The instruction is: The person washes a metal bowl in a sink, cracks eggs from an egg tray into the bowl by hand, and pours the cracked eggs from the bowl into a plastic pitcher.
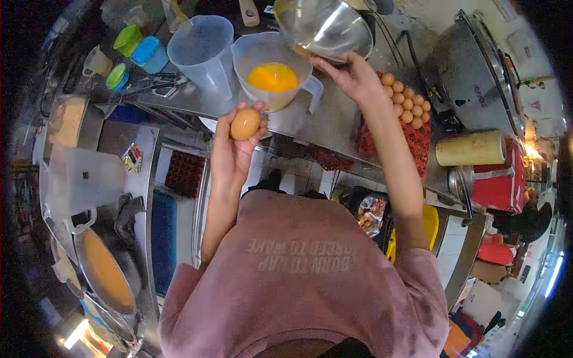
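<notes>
My left hand (234, 149) is closed around a brown egg (245, 125), held up in front of the counter edge. My right hand (356, 80) grips the near rim of a shiny metal bowl (334, 30), its fingers partly hidden behind the bowl. The bowl is tilted over the right side of a clear plastic measuring jug (243, 56), and a yellow streak shows near its lower rim. Bright yellow egg yolk (273, 77) lies in the jug. A second clear plastic jug (201, 43) stands beside it on the left.
Several brown eggs (407, 102) sit in a red egg tray (397, 146) on the steel counter (298, 125). At the right are a yellow cylinder (470, 148) and a large metal pot (471, 71). Small lidded containers (149, 53) stand back left; a pan of orange-brown liquid (106, 271) is lower left.
</notes>
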`<state>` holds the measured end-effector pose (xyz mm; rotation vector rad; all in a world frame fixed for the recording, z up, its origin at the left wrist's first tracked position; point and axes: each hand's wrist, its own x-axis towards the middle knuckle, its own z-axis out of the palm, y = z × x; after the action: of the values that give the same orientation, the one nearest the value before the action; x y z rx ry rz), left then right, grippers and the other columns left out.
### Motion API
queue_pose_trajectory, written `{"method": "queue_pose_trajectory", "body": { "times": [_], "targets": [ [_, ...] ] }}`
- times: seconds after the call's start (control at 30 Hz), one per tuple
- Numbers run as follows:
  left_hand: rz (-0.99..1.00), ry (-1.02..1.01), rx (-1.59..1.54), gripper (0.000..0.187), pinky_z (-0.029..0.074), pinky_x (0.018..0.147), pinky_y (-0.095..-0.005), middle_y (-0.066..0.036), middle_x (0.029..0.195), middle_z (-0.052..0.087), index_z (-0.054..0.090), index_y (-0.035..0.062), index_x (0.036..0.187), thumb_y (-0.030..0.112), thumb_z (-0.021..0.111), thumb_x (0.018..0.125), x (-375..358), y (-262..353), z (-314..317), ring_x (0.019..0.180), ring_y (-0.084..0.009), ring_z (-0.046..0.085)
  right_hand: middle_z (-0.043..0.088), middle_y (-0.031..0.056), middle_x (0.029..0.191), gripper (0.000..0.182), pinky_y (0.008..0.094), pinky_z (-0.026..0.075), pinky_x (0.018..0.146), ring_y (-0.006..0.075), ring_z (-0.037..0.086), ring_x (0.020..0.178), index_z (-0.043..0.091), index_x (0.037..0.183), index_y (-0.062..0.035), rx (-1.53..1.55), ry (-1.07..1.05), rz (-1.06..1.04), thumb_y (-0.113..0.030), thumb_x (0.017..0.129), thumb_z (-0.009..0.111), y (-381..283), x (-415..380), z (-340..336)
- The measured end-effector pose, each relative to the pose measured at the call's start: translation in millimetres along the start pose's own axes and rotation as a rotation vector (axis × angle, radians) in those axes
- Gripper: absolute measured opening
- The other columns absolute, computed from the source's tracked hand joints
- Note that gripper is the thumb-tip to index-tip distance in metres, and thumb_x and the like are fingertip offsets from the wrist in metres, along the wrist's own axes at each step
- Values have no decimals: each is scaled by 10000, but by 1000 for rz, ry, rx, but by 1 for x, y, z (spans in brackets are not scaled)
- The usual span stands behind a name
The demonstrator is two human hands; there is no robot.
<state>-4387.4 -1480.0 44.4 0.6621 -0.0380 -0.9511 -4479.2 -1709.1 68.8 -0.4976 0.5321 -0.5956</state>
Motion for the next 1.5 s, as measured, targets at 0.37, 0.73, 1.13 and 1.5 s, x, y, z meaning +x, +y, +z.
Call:
{"method": "queue_pose_trajectory", "body": {
  "times": [0.37,0.73,1.13,1.5],
  "targets": [
    [-2,-11,-60,243,478,736,-342,-191,971,531,470,-9,965,200,455,842,-5,3,4,812,-279,552,299,329,1143,373,379,496,810,413,423,1045,232,1128,173,-50,232,71,0,812,331,-27,-12,-84],
    [-94,-93,-4,271,473,760,-351,-185,992,524,476,-11,1012,200,442,845,3,-14,24,845,-276,551,513,245,993,469,324,535,679,330,587,793,300,1113,132,-663,254,-82,-234,865,456,16,-36,-152],
    [-302,-245,171,322,430,855,-383,-175,1057,489,434,-29,1100,179,408,855,23,-65,62,937,-263,522,423,248,1076,334,408,405,760,395,477,914,438,1041,-26,-1981,677,-747,-33,722,538,-125,-58,-329],
    [-484,-313,170,296,474,805,-385,-161,991,488,433,-36,1031,208,438,864,111,-161,64,897,-272,529,398,115,1103,326,362,395,854,241,459,998,392,1048,-46,-1271,457,-730,-74,766,553,-127,-95,-259]
  ]
}}
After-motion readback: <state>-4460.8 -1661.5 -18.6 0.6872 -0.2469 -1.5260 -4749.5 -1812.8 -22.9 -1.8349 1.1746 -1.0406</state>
